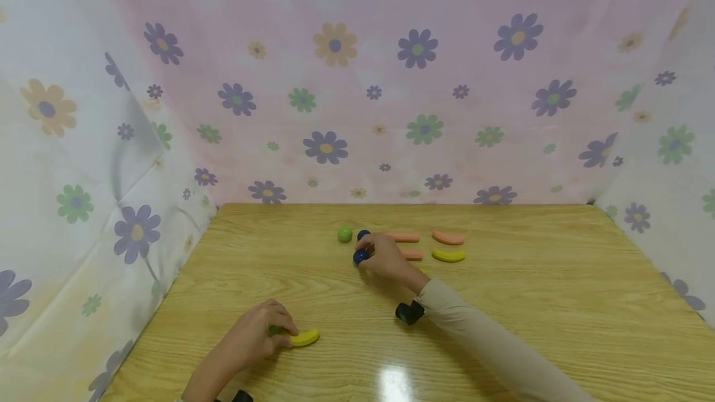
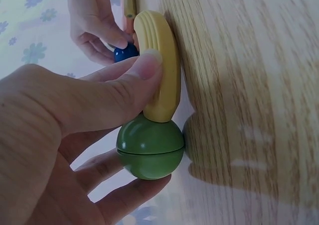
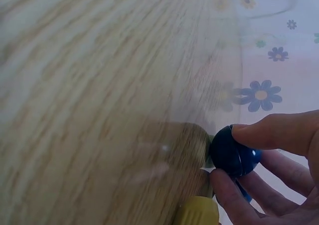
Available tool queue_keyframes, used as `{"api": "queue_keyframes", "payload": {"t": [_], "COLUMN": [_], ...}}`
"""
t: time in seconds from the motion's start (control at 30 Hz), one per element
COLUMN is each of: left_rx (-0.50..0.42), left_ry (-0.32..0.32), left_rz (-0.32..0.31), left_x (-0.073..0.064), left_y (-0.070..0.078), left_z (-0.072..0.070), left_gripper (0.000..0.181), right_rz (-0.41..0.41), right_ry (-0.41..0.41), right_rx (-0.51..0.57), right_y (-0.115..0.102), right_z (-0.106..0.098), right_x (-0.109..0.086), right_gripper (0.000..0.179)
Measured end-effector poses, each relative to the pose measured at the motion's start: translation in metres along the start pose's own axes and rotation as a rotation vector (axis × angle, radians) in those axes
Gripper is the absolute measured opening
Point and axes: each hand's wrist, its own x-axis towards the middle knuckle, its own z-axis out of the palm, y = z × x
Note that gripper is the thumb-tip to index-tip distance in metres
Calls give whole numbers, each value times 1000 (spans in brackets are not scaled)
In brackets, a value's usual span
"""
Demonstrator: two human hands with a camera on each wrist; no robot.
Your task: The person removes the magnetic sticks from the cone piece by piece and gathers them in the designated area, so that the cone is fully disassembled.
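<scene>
My left hand [image 1: 254, 335], near the front left of the table, holds a yellow toy banana [image 2: 164, 80] with the thumb across it. Against the banana's lower end is a green ball [image 2: 149, 148] with a groove round its middle, with the other fingers curled beside it. Farther back, my right hand [image 1: 385, 256] pinches a dark blue ball [image 3: 234, 153] between thumb and fingers, at the tabletop. Just behind it sits a second blue ball [image 1: 364, 234], partly hidden by the hand. Another green ball [image 1: 344, 234] lies to its left.
Two salmon-coloured sticks [image 1: 404, 237] lie right of the right hand, partly covered by it. Beyond them are a curved salmon piece [image 1: 449, 237] and a yellow banana [image 1: 449, 255]. More yellow shows by the right wrist. Flowered cloth [image 1: 380, 110] borders the wooden table [image 1: 530, 290].
</scene>
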Motion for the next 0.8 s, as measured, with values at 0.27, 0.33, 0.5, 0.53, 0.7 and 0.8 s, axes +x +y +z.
{"api": "queue_keyframes", "payload": {"t": [0.27, 0.33, 0.5, 0.53, 0.7, 0.8], "left_rx": [-14, -11, -1, -1, -17, -32], "left_ry": [-2, -5, -7, -6, -12, -18], "left_rz": [15, 11, 6, 7, 20, 34], "left_x": [-1, -1, 0, 0, 1, 2], "left_y": [-2, -2, -2, -2, -1, -1], "left_z": [0, 0, -1, -1, -1, -1], "left_gripper": [15, 16, 16, 16, 16, 16], "right_rz": [-1, 0, 16, 18, 29, 33], "right_ry": [5, 7, 12, 14, 28, 37], "right_rx": [-22, -29, -26, -27, -34, -32], "right_y": [-6, -7, -9, -9, -7, -7], "right_z": [1, 1, 0, 0, -3, -4], "right_x": [-2, -1, -2, -2, -4, -7], "right_gripper": [32, 31, 29, 29, 27, 26]}}
